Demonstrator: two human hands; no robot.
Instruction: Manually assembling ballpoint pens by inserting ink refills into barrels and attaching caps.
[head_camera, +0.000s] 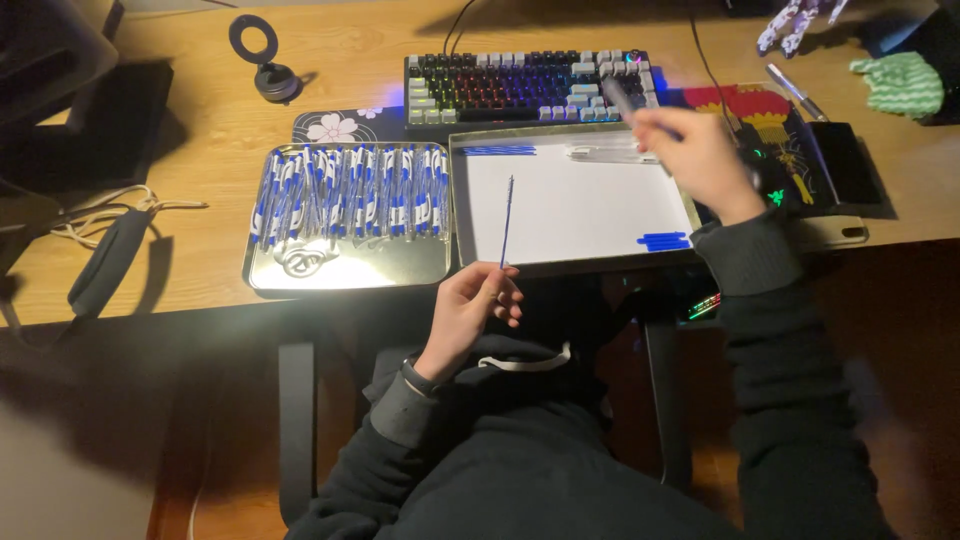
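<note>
My left hand (478, 303) is at the desk's front edge and pinches a thin blue ink refill (507, 220) that stands upright over a metal tray lined with white paper (575, 205). My right hand (693, 155) is raised over that tray's far right corner and holds a clear pen barrel (620, 100), blurred by motion. Clear pen parts (600, 153) lie at the tray's far edge. A few blue refills (664, 241) lie at its near right corner, and more blue pieces (498, 150) at its far left.
A second metal tray (345, 270) on the left holds several blue-and-white pens in a row. Behind the trays stands a backlit keyboard (525, 88). A ring stand (265, 60), cables (95, 215), a patterned mouse pad (775, 130) and a green cloth (905, 85) sit around.
</note>
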